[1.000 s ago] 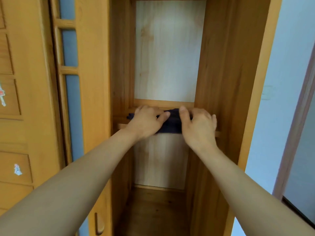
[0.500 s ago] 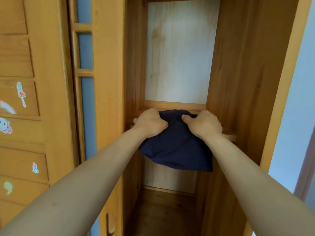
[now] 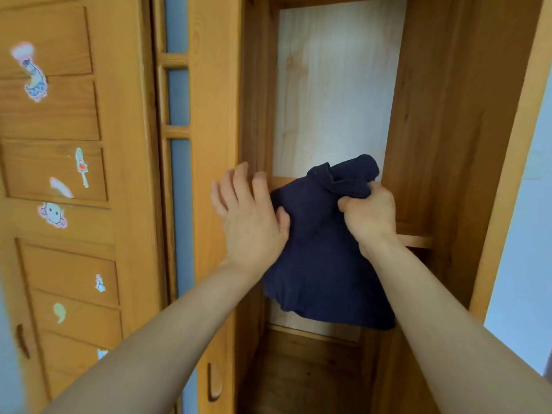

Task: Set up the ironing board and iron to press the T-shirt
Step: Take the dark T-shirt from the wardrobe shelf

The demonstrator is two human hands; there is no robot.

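Observation:
A dark navy T-shirt [image 3: 322, 264] hangs crumpled in front of an open wooden wardrobe compartment. My right hand [image 3: 370, 213] is clenched on its upper part and holds it up off the shelf [image 3: 415, 240]. My left hand [image 3: 251, 216] is beside the shirt's left edge with the fingers spread; its thumb touches the cloth but does not grip it. No ironing board or iron is in view.
The wardrobe's open door [image 3: 209, 144] with frosted glass panes stands just left of my left hand. Further left is a panelled wooden door [image 3: 59, 174] with stickers. A pale wall [image 3: 525, 234] is on the right. The compartment's lower floor [image 3: 304, 372] lies below the shirt.
The shirt has come off the shelf and now hangs from my right hand. My left hand has let go of it and opened, moving a little left.

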